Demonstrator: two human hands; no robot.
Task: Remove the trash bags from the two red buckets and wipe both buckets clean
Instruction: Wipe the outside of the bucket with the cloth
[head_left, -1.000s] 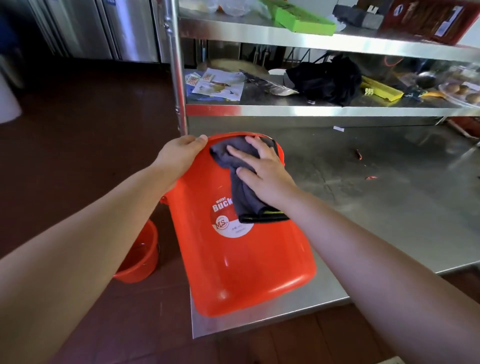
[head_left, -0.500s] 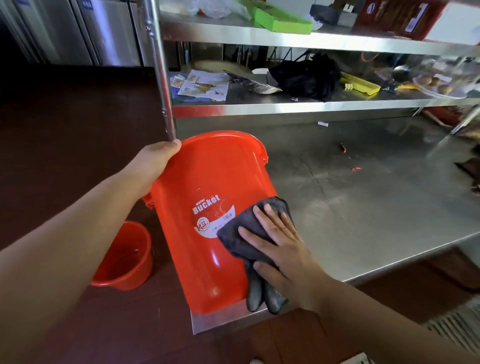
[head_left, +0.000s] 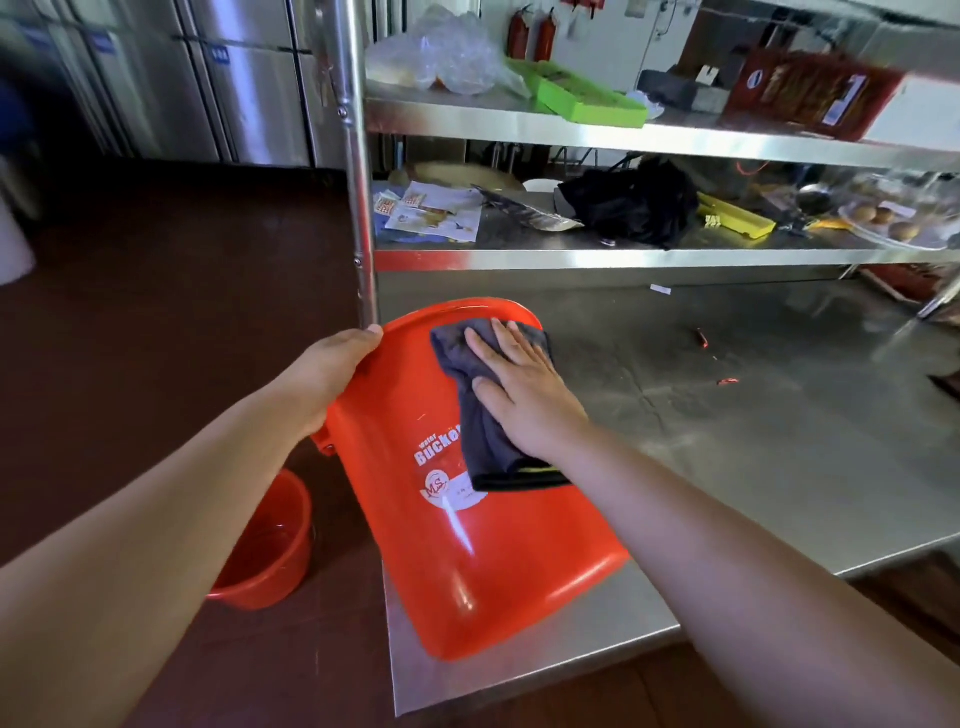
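A red bucket (head_left: 483, 561) lies on its side at the left end of the steel table (head_left: 753, 457), its mouth pointing away from me. My left hand (head_left: 332, 369) grips the bucket's rim on the left side. My right hand (head_left: 519, 387) lies flat, fingers straight, pressing a dark grey cloth (head_left: 480, 415) on the bucket's outer wall near the rim. A second red bucket (head_left: 270, 551) stands upright on the floor, left of the table.
Steel shelves (head_left: 623, 257) run above the table's back, carrying a black bag (head_left: 631, 208), papers, a green tray (head_left: 587, 98) and clear plastic. A steel post (head_left: 358, 182) rises just behind the bucket. Dark floor spreads to the left.
My right hand has slid the cloth from the bucket's lower wall near the base back up to the part by the rim. My left hand keeps its grip on the rim.
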